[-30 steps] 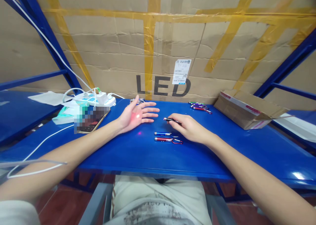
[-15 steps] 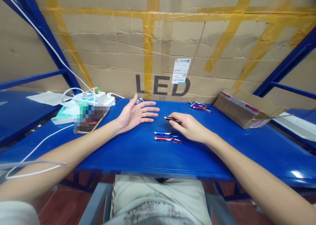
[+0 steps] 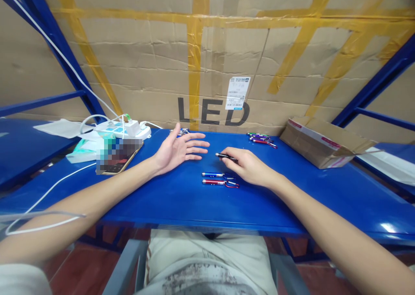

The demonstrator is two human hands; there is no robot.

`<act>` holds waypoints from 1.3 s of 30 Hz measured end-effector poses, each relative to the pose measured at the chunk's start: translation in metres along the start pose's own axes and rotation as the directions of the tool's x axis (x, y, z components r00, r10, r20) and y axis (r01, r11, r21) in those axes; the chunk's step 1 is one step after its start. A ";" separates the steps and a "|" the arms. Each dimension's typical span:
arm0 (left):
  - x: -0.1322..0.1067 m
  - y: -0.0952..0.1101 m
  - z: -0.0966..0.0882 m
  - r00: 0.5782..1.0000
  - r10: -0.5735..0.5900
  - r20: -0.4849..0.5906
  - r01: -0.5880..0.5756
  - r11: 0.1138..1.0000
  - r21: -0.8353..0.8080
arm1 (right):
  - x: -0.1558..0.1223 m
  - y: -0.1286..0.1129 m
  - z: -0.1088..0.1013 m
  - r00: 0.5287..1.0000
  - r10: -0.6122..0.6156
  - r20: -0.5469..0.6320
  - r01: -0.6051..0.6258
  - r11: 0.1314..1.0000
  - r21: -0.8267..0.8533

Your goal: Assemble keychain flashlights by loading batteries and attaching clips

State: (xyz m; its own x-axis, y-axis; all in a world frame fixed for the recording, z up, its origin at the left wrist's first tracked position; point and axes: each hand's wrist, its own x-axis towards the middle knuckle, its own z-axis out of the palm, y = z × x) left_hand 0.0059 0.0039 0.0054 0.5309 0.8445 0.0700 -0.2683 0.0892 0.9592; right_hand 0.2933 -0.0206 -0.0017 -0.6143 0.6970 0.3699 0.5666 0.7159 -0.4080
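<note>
My right hand (image 3: 248, 165) grips a black penlight (image 3: 226, 157) between thumb and fingers, its silver tip pointing left. To the left, my left hand (image 3: 180, 150) is held open with the fingers spread and nothing in it. On the blue table just below the hands lie a blue penlight (image 3: 213, 175) and a red penlight (image 3: 213, 182), side by side, each with a carabiner clip at its right end. Beyond my right hand is a small group of penlights (image 3: 261, 138) in green, purple and red. Some metallic items (image 3: 184, 131) are partly hidden behind my left hand.
An open cardboard box (image 3: 317, 141) stands at the right rear. At left are a white power strip (image 3: 139, 132) with cables, a teal-and-white packet (image 3: 84, 150) and a phone (image 3: 125, 157). A large carton marked LED (image 3: 155, 70) walls off the back, between blue frame posts (image 3: 61, 44).
</note>
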 end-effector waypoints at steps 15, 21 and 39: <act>0.003 -0.012 -0.001 0.987 0.134 -0.083 -0.102 0.943 0.317 | 0.001 0.000 0.003 0.999 -0.039 0.012 0.039 0.999 -0.029; -0.009 -0.020 0.014 0.961 0.250 0.113 -0.256 0.664 0.703 | -0.001 0.001 0.006 0.998 -0.061 0.031 0.062 0.997 -0.041; -0.013 -0.019 0.022 0.930 0.311 0.196 -0.336 0.500 0.798 | 0.002 -0.010 0.010 0.991 -0.088 0.099 0.092 0.995 -0.035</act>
State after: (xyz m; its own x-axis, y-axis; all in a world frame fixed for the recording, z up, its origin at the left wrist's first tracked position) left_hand 0.0223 -0.0205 -0.0080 0.5682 0.7093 0.4171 0.3292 -0.6605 0.6748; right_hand 0.2810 -0.0271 -0.0052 -0.7128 0.6241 0.3200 0.5271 0.7777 -0.3426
